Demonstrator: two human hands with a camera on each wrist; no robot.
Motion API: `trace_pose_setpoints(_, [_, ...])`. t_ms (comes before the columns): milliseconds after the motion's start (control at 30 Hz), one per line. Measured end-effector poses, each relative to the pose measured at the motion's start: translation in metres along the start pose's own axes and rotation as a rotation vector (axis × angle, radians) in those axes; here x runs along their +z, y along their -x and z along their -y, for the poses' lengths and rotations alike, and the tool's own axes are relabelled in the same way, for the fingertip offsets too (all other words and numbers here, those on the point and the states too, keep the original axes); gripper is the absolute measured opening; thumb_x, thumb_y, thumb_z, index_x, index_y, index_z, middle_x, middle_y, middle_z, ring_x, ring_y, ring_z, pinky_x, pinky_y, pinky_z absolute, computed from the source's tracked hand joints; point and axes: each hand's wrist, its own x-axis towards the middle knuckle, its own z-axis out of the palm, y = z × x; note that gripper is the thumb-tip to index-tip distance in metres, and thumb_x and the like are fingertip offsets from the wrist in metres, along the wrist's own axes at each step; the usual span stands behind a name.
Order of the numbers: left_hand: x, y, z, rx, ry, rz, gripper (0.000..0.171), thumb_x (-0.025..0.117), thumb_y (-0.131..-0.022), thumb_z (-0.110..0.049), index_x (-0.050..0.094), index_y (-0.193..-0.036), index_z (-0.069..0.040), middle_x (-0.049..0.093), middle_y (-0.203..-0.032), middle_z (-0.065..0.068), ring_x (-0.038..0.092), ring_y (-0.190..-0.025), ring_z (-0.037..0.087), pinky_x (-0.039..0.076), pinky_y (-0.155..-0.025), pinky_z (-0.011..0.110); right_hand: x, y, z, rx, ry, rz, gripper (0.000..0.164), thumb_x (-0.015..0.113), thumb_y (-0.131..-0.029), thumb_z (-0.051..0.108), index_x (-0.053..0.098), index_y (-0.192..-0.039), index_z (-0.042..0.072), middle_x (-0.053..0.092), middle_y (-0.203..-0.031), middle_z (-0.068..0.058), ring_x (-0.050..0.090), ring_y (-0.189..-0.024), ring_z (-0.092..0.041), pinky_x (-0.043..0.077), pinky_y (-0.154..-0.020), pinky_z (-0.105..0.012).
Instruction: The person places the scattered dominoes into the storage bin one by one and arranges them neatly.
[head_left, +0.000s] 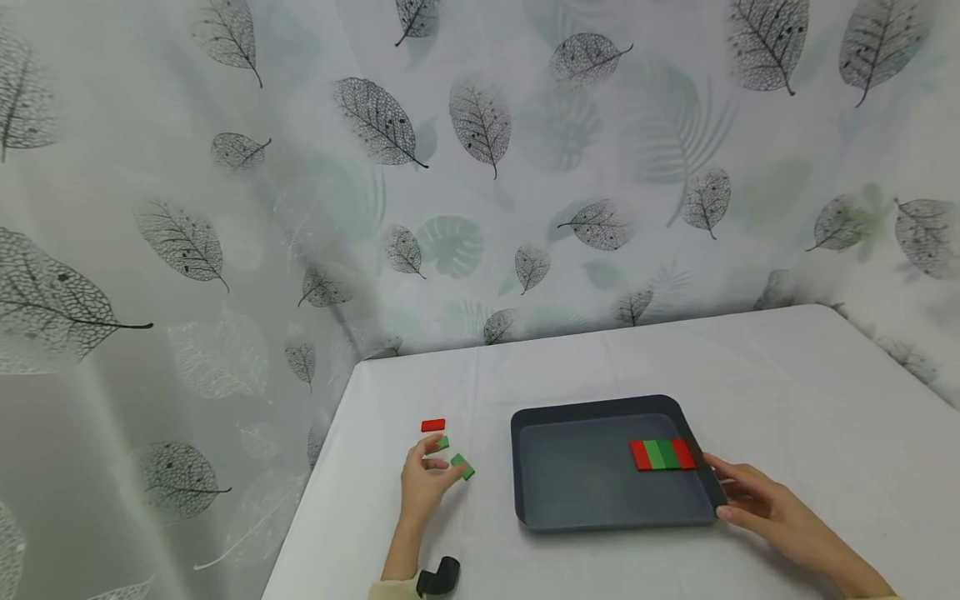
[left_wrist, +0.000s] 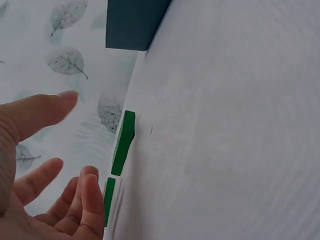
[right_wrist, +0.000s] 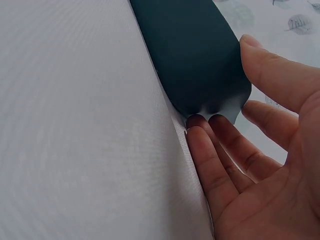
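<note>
My left hand (head_left: pixel 426 482) hovers over the left part of the table, thumb and fingers spread apart with nothing between them. Near its fingertips lie a green block (head_left: pixel 463 467) and a second green block (head_left: pixel 444 442), the latter partly covered by the fingers. A red block (head_left: pixel 432 425) lies just beyond. At the other side, my right hand (head_left: pixel 761 504) rests its fingertips against the outer right wall of a dark grey tray (head_left: pixel 577 523). Inside the tray, red and green blocks (head_left: pixel 662 455) sit side by side in a row near the right wall.
A white cloth covers the table (head_left: pixel 585 358). Behind it and along the left hangs a leaf-patterned curtain (head_left: pixel 480 208). A black strap-like piece (head_left: pixel 439 577) sits at the left wrist.
</note>
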Motion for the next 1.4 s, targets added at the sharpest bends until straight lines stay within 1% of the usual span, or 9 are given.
trace_pose_setpoints(100, [0.001, 0.001, 0.008, -0.018, -0.041, -0.003, 0.06, 0.086, -0.068, -0.007, 0.061, -0.123, -0.002, 0.058, -0.115, 0.018, 0.06, -0.084, 0.019, 0.05, -0.066, 0.021, 0.001, -0.001, -0.001, -0.004, -0.011, 0.007, 0.06, 0.065, -0.091, 0.003, 0.042, -0.146, 0.001, 0.047, -0.125, 0.03, 0.054, -0.103, 0.01, 0.051, -0.077, -0.015])
trace_pose_setpoints(233, [0.003, 0.001, 0.014, -0.029, -0.067, 0.002, 0.06, 0.087, -0.067, -0.005, 0.061, -0.121, -0.001, 0.058, -0.114, 0.018, 0.061, -0.085, 0.019, 0.05, -0.068, 0.021, 0.0, 0.0, -0.001, -0.001, -0.008, -0.001, 0.061, 0.066, -0.09, 0.004, 0.042, -0.146, 0.002, 0.048, -0.124, 0.029, 0.054, -0.103, 0.01, 0.051, -0.077, -0.015])
trace_pose_setpoints(433, [0.007, 0.0, 0.016, -0.053, -0.13, 0.011, 0.054, 0.086, -0.066, -0.004, 0.065, -0.115, 0.0, 0.059, -0.099, 0.013, 0.059, -0.079, 0.017, 0.05, -0.069, 0.022, -0.001, 0.0, 0.0, 0.004, -0.014, -0.004, 0.061, 0.066, -0.09, 0.004, 0.042, -0.146, 0.002, 0.048, -0.124, 0.027, 0.055, -0.103, 0.01, 0.051, -0.078, -0.015])
trace_pose_setpoints(533, [0.008, 0.001, 0.016, -0.036, -0.155, 0.002, 0.051, 0.087, -0.065, -0.005, 0.067, -0.111, 0.001, 0.058, -0.095, 0.011, 0.058, -0.078, 0.016, 0.05, -0.068, 0.021, -0.001, 0.0, 0.0, 0.001, -0.013, -0.004, 0.061, 0.066, -0.09, 0.004, 0.042, -0.146, 0.001, 0.048, -0.123, 0.027, 0.054, -0.103, 0.01, 0.051, -0.078, -0.014])
trace_pose_setpoints(833, [0.012, 0.001, 0.017, -0.008, -0.194, -0.006, 0.041, 0.086, -0.067, -0.003, 0.069, -0.104, 0.001, 0.055, -0.096, 0.008, 0.057, -0.08, 0.015, 0.05, -0.067, 0.018, -0.002, 0.002, -0.001, 0.022, -0.002, -0.001, 0.062, 0.067, -0.09, 0.006, 0.041, -0.147, 0.004, 0.047, -0.125, 0.029, 0.053, -0.103, 0.011, 0.051, -0.078, -0.014])
trace_pose_setpoints(1000, [0.012, 0.001, 0.017, -0.006, -0.206, -0.012, 0.038, 0.085, -0.068, -0.003, 0.07, -0.102, 0.0, 0.055, -0.096, 0.008, 0.056, -0.079, 0.014, 0.049, -0.067, 0.017, -0.002, 0.002, -0.001, 0.018, -0.002, 0.0, 0.061, 0.066, -0.091, 0.005, 0.041, -0.147, 0.003, 0.047, -0.125, 0.029, 0.053, -0.103, 0.011, 0.051, -0.078, -0.014])
trace_pose_setpoints(1167, [0.012, 0.002, 0.017, -0.004, -0.191, -0.023, 0.038, 0.084, -0.068, -0.004, 0.069, -0.103, -0.001, 0.058, -0.094, 0.008, 0.057, -0.078, 0.014, 0.049, -0.066, 0.018, -0.002, 0.002, -0.001, 0.012, 0.0, -0.001, 0.061, 0.066, -0.091, 0.005, 0.041, -0.147, 0.003, 0.047, -0.126, 0.029, 0.054, -0.103, 0.01, 0.051, -0.078, -0.015])
trace_pose_setpoints(1267, [0.01, 0.003, 0.017, -0.012, -0.127, -0.035, 0.04, 0.082, -0.069, -0.002, 0.068, -0.106, 0.0, 0.063, -0.093, 0.01, 0.061, -0.079, 0.016, 0.051, -0.068, 0.017, -0.001, 0.002, 0.0, 0.013, 0.001, 0.0, 0.061, 0.066, -0.091, 0.006, 0.042, -0.146, 0.003, 0.047, -0.125, 0.029, 0.054, -0.103, 0.01, 0.051, -0.078, -0.015])
trace_pose_setpoints(1400, [0.007, 0.002, 0.014, -0.007, -0.017, -0.038, 0.042, 0.079, -0.07, 0.004, 0.065, -0.11, 0.005, 0.07, -0.091, 0.017, 0.067, -0.076, 0.015, 0.052, -0.068, 0.015, 0.0, 0.002, 0.0, 0.01, 0.004, -0.003, 0.061, 0.066, -0.091, 0.005, 0.042, -0.146, 0.003, 0.048, -0.124, 0.028, 0.054, -0.102, 0.01, 0.051, -0.078, -0.015])
